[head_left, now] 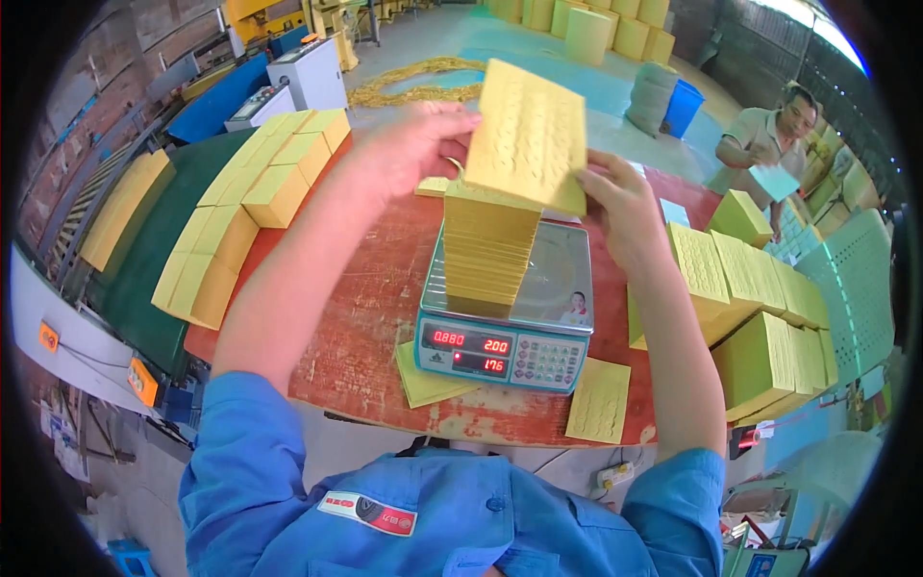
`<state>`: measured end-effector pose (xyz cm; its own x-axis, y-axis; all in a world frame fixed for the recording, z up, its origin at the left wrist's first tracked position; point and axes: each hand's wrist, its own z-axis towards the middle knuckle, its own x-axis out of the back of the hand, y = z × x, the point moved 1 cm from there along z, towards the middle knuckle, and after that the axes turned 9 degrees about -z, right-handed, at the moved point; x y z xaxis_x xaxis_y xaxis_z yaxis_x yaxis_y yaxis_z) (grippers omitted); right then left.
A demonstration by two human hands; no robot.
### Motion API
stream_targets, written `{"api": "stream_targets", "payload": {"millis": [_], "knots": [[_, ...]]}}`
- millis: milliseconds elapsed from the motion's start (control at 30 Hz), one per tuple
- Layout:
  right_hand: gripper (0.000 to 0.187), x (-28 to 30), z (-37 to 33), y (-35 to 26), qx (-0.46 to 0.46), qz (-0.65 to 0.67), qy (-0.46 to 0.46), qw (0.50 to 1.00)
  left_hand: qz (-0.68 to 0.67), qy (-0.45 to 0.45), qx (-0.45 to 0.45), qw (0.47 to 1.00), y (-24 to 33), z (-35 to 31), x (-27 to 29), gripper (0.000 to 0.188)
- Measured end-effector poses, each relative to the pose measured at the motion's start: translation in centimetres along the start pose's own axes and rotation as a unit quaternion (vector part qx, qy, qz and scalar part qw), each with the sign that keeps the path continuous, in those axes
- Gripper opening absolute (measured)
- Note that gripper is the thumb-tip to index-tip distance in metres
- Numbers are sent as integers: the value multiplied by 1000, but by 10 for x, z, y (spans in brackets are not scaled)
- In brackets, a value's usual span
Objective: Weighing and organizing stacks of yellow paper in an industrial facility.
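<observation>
My left hand [418, 149] pinches the left edge of a yellow paper sheet [529, 135] stamped with rows of curved cuts. At its lower right corner, the fingers of my right hand [623, 207] are closed on it. Whether it is one sheet or a thin bundle, I cannot tell. The sheet is tilted just over a tall stack of yellow paper [488, 255], hiding its top. That stack stands on the pan of a digital weighing scale [505, 354] with a lit red display and keypad.
Loose yellow sheets [598, 401] lie beside the scale on the worn red table [356, 356]. Paper blocks [231, 236] line the left, and more paper stacks [764, 361] stand at right. Across the table, a person [774, 144] holds a pale sheet. A blue bin [682, 108] stands behind.
</observation>
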<state>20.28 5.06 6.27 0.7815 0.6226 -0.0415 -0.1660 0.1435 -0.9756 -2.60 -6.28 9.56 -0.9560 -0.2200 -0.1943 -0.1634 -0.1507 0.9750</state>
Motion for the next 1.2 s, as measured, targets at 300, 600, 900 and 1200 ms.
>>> {"api": "stream_targets", "payload": {"millis": [300,600,900,1200], "knots": [[32,-16,37,43,-79,-52,7,995,55,-21,133,989,-47,40,69,18],[35,-20,20,44,-76,-76,42,993,75,-30,139,987,-52,31,65,21],[32,-3,-32,1,38,-89,72,993,113,27,-156,981,-5,-31,1,20],[20,131,-205,61,-176,-155,153,960,85,-118,39,989,-157,-102,-151,18]]}}
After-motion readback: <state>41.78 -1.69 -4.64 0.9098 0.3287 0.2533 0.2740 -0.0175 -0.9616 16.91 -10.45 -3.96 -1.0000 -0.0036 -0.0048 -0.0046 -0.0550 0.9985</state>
